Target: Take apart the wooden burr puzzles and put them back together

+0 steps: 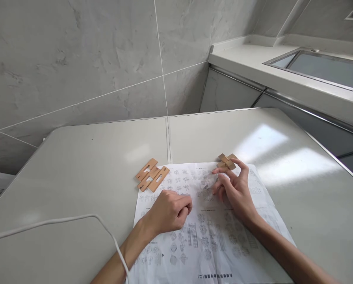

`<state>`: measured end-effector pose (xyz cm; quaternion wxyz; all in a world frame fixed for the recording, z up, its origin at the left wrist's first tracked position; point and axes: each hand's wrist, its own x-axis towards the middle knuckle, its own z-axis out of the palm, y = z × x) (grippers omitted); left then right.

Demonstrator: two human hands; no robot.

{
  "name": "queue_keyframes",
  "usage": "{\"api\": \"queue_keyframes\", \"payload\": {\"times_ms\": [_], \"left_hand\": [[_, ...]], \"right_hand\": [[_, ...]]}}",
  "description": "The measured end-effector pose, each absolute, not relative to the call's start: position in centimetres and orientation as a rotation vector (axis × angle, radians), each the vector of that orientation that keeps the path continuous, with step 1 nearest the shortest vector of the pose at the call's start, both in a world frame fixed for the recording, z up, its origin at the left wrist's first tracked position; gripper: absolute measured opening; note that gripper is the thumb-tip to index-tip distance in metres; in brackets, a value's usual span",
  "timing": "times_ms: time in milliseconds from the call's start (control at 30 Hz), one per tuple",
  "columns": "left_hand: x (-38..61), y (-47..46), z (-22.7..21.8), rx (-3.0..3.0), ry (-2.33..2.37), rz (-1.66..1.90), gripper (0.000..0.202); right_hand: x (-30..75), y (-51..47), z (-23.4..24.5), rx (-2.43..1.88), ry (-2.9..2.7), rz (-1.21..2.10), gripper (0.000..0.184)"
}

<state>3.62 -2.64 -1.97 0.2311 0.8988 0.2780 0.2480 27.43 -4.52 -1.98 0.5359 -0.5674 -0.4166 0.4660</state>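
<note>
Left hand (170, 211), loosely fisted, rests on the printed diagram sheet (202, 215), probably weighting it flat. Right hand (236, 193), fingers parted, seems to touch the wooden cross puzzle (225, 161) at the sheet's 1 o'clock; numbered slotted wooden plaques (153, 173) lie at 10 o'clock, clear of most print

Both forearms (278, 241) are bare and slim, with slender fingers (183, 202).

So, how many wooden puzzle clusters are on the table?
2: the numbered cluster at the far left corner of the printed sheet, and the crossed cluster at the sheet's far edge beside the right hand. Either it or the left hand could hide more.
</note>
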Motion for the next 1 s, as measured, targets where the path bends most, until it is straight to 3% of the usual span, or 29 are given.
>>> {"api": "queue_keyframes", "payload": {"times_ms": [700,867,1000], "left_hand": [[3.6,-2.7,-2.3,2.432,0.748,0.726,0.022],[3.6,-2.7,-2.2,2.418,0.768,0.706,0.023],[3.6,-2.7,-1.8,2.366,0.857,0.723,0.021]], "right_hand": [[27.3,-4.5,-2.5,-1.308,-1.043,1.093,0.03],[27.2,-4.9,-2.6,-1.212,-1.132,1.122,0.011],[27.0,-5.5,-2.4,-1.093,-1.238,1.187,0.007]]}}
